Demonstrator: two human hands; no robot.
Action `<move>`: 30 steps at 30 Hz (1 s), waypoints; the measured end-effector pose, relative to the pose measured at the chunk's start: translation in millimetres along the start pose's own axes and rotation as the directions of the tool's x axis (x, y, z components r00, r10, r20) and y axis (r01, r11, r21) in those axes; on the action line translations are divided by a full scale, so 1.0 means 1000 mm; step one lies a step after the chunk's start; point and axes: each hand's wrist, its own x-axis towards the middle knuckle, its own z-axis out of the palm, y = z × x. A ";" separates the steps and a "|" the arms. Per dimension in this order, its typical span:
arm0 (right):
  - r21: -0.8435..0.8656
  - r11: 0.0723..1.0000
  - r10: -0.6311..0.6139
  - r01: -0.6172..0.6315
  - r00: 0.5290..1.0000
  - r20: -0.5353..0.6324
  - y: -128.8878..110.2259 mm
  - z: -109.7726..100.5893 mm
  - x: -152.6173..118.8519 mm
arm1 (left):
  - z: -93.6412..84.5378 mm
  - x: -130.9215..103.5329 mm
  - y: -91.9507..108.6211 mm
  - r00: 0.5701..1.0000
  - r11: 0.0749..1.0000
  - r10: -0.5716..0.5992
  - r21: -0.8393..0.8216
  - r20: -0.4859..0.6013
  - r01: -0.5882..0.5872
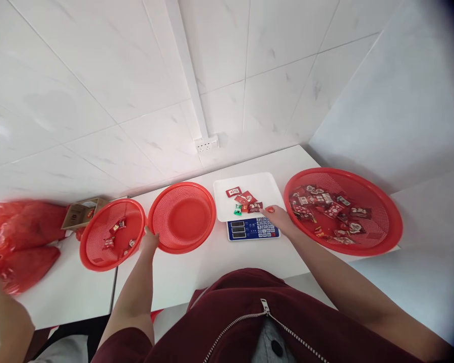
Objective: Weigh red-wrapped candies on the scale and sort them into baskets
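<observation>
My left hand [150, 243] is closed at the near rim of a red plastic basket [94, 252], which sits tilted and holds a few wrapped candies [117, 228]. Beside it stands a bare-bottomed red basket [185, 219]. Over the white tray [245, 182] of a digital scale [252, 229], my right hand [278, 218] pinches a dark red wrapped candy [254, 207] at its end. Several red packets [245, 197] and a small green one [237, 209] lie on that tray. A red bit shows against my right hand's fingers.
A large red basket [391, 222] with many red packets stands at the right. Red plastic bags [26, 232] and a cardboard box [75, 214] are at the left. Another person's hand [0, 302] touches the bags. A tiled wall with a socket [207, 144] rises behind the white table [196, 277].
</observation>
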 end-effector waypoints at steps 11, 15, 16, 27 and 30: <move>-0.119 0.992 -0.055 0.052 0.998 -0.016 -0.019 0.005 0.013 | 0.037 -0.113 0.118 0.881 0.401 0.469 -0.875 -0.058 -0.271; 0.244 0.965 -0.152 0.095 0.963 0.223 -0.034 0.004 -0.020 | 0.058 -0.157 0.178 0.687 0.251 0.691 -0.966 0.226 0.065; 0.306 0.948 -0.186 0.085 0.930 0.316 -0.038 0.004 -0.026 | 0.062 -0.164 0.188 0.643 0.249 0.715 -0.959 0.275 0.132; -0.040 0.983 -0.174 0.179 0.979 0.103 -0.038 0.016 0.023 | 0.036 -0.119 0.174 0.857 -0.051 0.441 -0.945 0.267 0.322; -0.284 0.945 -0.154 0.165 0.986 0.059 -0.046 0.019 0.040 | 0.024 -0.111 0.159 0.872 -0.120 0.395 -0.924 0.290 0.362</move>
